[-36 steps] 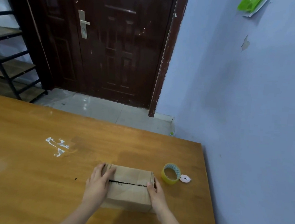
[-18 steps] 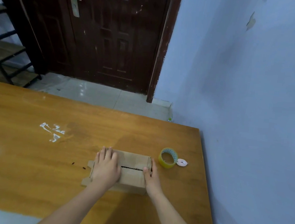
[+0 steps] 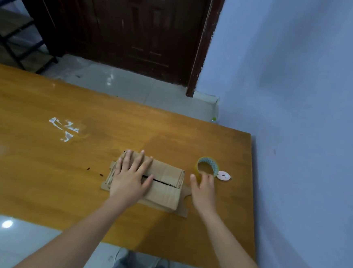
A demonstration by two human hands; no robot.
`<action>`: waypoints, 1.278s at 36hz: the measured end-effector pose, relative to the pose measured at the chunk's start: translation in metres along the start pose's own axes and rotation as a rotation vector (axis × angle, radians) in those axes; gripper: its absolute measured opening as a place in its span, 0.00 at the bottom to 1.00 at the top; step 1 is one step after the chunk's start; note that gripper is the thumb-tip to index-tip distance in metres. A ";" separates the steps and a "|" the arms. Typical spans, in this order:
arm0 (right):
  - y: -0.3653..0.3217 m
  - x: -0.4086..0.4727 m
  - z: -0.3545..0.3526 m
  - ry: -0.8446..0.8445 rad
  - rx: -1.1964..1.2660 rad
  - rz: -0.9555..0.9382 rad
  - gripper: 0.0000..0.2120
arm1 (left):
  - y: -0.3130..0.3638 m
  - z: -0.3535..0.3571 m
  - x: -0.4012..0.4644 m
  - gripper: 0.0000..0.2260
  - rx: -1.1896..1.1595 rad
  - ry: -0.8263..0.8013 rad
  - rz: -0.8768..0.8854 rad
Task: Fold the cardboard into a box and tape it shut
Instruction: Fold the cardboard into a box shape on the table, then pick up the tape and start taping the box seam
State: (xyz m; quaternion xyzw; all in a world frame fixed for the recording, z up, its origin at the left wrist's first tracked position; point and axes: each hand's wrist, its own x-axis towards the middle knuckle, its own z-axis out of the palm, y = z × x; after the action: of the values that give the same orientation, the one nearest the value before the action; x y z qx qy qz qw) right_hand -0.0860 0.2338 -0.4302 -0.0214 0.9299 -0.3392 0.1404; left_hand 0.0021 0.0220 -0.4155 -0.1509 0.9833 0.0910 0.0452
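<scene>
Two flaps of the cardboard box (image 3: pixel 163 181) meet along a dark seam on top, and the box sits on the desk (image 3: pixel 42 165) near its right end. The left hand (image 3: pixel 131 175) presses flat on the flaps, fingers straight and spread. The right hand (image 3: pixel 204 189) reaches for the tape roll (image 3: pixel 208 167), fingers loose and apart, touching its near edge but not yet gripping it. To do this well, keep the left palm's weight over the seam so the flaps stay level while the roll is picked up
</scene>
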 end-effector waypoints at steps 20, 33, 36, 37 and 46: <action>0.018 0.090 0.025 -0.067 -0.557 -0.028 0.14 | -0.002 0.008 0.001 0.26 -0.019 0.072 -0.028; 0.007 0.038 -0.042 -0.193 0.518 0.104 0.14 | 0.000 0.004 -0.001 0.25 -0.031 0.067 -0.026; -0.002 0.025 -0.054 -0.217 0.664 0.104 0.11 | 0.000 0.002 -0.001 0.26 -0.049 0.056 -0.026; -0.005 0.022 -0.058 -0.213 0.714 0.111 0.09 | -0.001 0.002 0.000 0.26 -0.062 0.051 -0.026; -0.035 -0.001 -0.089 -0.315 0.872 0.098 0.15 | -0.003 -0.020 0.001 0.22 -0.431 0.029 -0.078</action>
State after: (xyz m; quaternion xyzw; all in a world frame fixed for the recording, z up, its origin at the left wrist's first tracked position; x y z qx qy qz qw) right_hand -0.1112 0.2625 -0.3424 0.0326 0.6679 -0.6840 0.2916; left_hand 0.0011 0.0151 -0.3966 -0.1964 0.9351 0.2951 0.0010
